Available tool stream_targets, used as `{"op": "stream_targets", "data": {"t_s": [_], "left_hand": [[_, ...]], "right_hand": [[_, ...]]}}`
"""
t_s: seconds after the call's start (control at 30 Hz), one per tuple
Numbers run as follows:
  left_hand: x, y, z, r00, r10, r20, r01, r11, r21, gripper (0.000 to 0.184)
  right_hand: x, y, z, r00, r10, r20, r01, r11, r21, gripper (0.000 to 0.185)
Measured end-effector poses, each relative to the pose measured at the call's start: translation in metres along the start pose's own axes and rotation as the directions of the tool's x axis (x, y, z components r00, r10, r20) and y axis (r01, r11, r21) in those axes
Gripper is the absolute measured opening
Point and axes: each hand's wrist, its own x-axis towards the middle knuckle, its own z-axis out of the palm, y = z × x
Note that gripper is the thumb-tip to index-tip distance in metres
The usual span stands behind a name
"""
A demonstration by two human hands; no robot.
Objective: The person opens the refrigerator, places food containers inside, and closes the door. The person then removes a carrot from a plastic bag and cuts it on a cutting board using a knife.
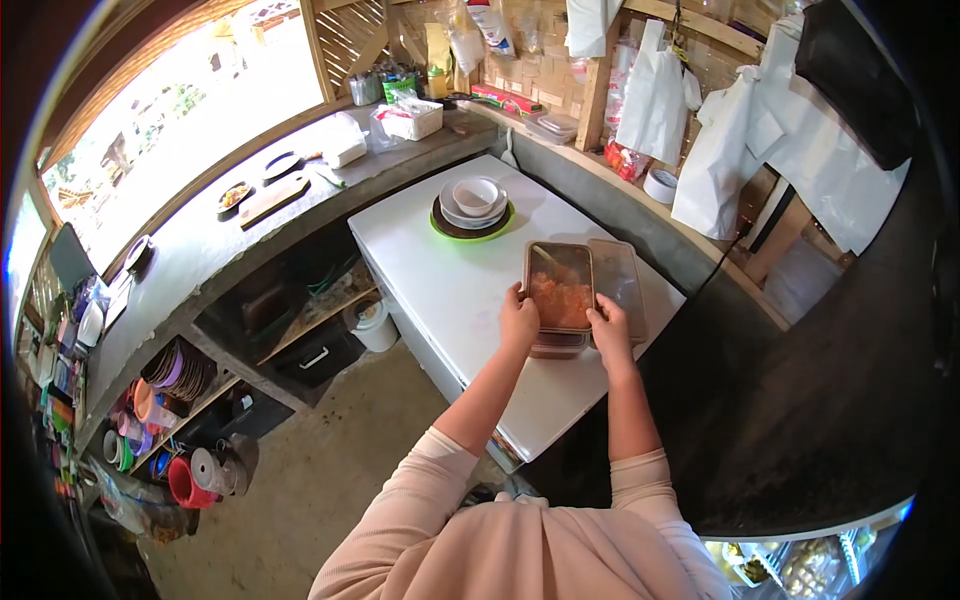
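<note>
Sleeves [395, 530], pale beige, nearest cam, pushed up to abt the elbows. L hand [519, 322] grips the L side of a clear tub [578, 262], fingers curled on its edge; R hand [610, 326] grips the R side likewise. Tub is over the near-R part of a white surface [420, 225], w/ reddish-orange food [560, 298] inside. Another container [558, 345] shows just below it; can't tell if the two touch. Clear lid or tray [624, 272], unsure which, just to tub's R. Farther back, same surface: stack of bowls [475, 198] on a green-rimmed plate [498, 231]. White bags [650, 100] hang on R wall, tape roll [660, 186] on ledge below. Beyond, L: grey surface [200, 270] w/ cutting board [270, 205], food dish [234, 197], etc.; white basket [425, 122] near far corner.
</note>
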Motion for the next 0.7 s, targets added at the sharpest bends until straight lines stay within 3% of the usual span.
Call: {"op": "stream_targets", "data": {"t_s": [0.2,0.27,0.47,0.53,0.7], "left_hand": [[-0.005,-0.009,-0.060,0.989,0.096,-0.113,-0.101,0.994,-0.034,0.046],[-0.015,0.000,-0.086,0.966,0.149,-0.211,-0.133,0.987,0.088,0.039],[-0.029,-0.008,-0.143,0.944,0.089,-0.318,-0.005,0.967,0.256,0.039],[-0.030,-0.020,-0.149,0.954,0.097,-0.284,0.025,0.918,0.396,0.039],[-0.035,-0.038,-0.148,0.964,0.024,-0.266,0.071,0.937,0.342,0.039]], "right_hand": [[-0.021,-0.028,0.049,0.995,-0.073,0.062,0.079,0.993,-0.091,0.041],[-0.032,-0.040,0.069,0.990,-0.106,0.092,0.116,0.988,-0.107,0.039],[-0.051,-0.012,0.128,0.980,-0.035,0.197,0.069,0.983,-0.168,0.040],[-0.061,-0.009,0.136,0.982,-0.007,0.189,0.038,0.987,-0.159,0.038],[-0.076,0.029,0.143,0.997,-0.013,0.079,0.033,0.968,-0.250,0.038]]}}
